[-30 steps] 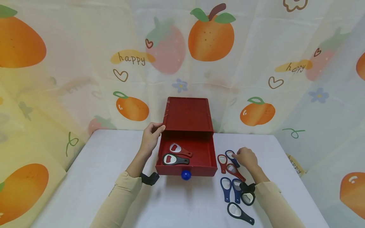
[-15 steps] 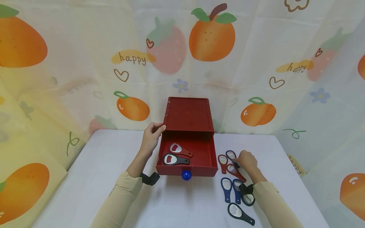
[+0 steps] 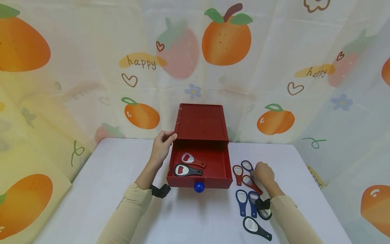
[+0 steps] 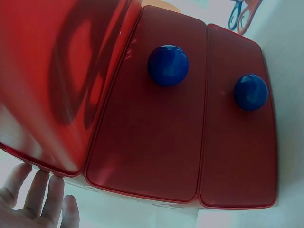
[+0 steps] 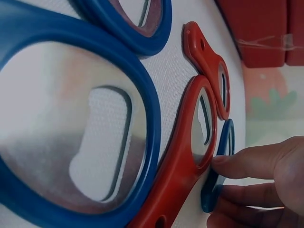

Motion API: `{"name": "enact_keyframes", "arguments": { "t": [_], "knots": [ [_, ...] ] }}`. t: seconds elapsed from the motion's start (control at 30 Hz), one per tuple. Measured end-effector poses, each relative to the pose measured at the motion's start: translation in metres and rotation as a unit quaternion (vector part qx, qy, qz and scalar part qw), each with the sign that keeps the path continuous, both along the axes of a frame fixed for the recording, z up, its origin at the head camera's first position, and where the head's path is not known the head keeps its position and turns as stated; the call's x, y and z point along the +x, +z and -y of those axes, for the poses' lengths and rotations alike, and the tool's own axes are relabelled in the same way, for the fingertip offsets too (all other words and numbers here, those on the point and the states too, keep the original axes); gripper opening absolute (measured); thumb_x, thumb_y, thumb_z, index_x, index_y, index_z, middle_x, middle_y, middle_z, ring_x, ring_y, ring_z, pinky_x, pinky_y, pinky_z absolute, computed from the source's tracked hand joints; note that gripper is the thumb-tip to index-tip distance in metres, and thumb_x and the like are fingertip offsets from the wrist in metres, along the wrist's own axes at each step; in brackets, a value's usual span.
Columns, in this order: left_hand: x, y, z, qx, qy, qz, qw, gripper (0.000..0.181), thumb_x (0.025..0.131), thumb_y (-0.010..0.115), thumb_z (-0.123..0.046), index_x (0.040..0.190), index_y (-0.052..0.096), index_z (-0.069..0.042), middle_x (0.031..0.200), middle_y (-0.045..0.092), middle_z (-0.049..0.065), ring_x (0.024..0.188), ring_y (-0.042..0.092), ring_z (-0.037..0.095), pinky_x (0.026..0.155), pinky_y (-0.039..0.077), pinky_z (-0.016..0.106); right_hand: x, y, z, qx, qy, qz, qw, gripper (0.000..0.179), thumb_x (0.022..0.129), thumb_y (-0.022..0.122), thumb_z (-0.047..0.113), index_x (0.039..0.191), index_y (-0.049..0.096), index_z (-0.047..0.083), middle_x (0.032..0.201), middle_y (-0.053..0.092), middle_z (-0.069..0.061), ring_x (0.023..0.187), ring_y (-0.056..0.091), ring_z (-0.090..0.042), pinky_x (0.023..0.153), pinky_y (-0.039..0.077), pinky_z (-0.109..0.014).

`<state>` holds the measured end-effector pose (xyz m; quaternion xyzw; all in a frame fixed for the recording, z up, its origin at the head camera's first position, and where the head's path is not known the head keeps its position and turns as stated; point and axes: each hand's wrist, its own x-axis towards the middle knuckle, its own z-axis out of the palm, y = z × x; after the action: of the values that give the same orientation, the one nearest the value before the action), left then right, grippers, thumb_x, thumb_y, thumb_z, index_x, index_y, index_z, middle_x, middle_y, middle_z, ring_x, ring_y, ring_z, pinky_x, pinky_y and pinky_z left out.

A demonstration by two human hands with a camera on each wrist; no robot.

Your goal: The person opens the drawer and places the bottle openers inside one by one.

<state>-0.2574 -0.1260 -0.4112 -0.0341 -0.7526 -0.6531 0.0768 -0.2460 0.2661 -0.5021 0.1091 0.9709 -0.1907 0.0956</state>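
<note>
My right hand point(image 3: 263, 173) pinches the handle of a blue bottle opener point(image 3: 247, 165) on the table, right of the red drawer cabinet point(image 3: 201, 122). Thumb and fingers point(image 5: 249, 164) lie on either side of this opener point(image 5: 209, 197) in the right wrist view. A red opener point(image 3: 238, 174) and another red opener point(image 3: 251, 184) lie beside it. My left hand point(image 3: 161, 146) rests at the cabinet's left side, fingertips against its wall in the left wrist view. The pulled-out top drawer point(image 3: 216, 183) holds a red opener point(image 3: 196, 163) and a black opener point(image 3: 195, 172).
Nearer on the table lie a blue opener point(image 3: 242, 203), another blue opener point(image 3: 253, 211), a black opener point(image 3: 262, 232) and one partly hidden under the right wrist strap point(image 3: 262, 204). Below the open drawer, two shut drawers carry blue knobs point(image 4: 168, 65). A fruit-print cloth point(image 3: 195, 34) hangs behind.
My right hand has slid slightly down along the blue opener from its ring to its handle. The left hand and the drawer have not moved.
</note>
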Motion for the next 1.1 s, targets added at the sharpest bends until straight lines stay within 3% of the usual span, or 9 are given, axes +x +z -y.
{"name": "enact_keyframes", "arguments": {
  "t": [0.37,0.87,1.1],
  "knots": [
    [0.001,0.001,-0.001,-0.002,0.004,-0.001,1.0000,0.033,0.097,0.058,-0.023,0.122,0.057,-0.002,0.118,0.060,0.019,0.100,0.052,0.019,0.089,0.042,0.030,0.000,0.000,-0.001,0.001,0.011,-0.004,0.9999,0.022,0.083,0.070,0.011,0.090,0.066,-0.009,0.076,0.068,-0.015,0.066,0.057,-0.024,0.062,0.050,-0.035],
    [0.000,0.000,-0.001,0.002,0.000,0.003,1.0000,0.033,0.098,0.057,-0.023,0.122,0.057,-0.001,0.119,0.060,0.019,0.101,0.051,0.020,0.093,0.043,0.034,0.001,0.001,-0.002,-0.017,0.017,-0.009,0.9997,0.024,0.083,0.071,0.016,0.088,0.068,-0.007,0.070,0.064,-0.011,0.064,0.054,-0.022,0.057,0.044,-0.029],
    [0.000,0.000,0.000,-0.004,0.000,0.001,1.0000,0.034,0.098,0.057,-0.025,0.123,0.057,-0.002,0.121,0.060,0.019,0.102,0.051,0.019,0.091,0.043,0.030,-0.010,0.015,0.001,-0.009,0.031,-0.033,0.9990,0.026,0.082,0.072,0.018,0.089,0.069,-0.007,0.074,0.067,-0.013,0.065,0.055,-0.022,0.056,0.043,-0.030]
  ]
}}
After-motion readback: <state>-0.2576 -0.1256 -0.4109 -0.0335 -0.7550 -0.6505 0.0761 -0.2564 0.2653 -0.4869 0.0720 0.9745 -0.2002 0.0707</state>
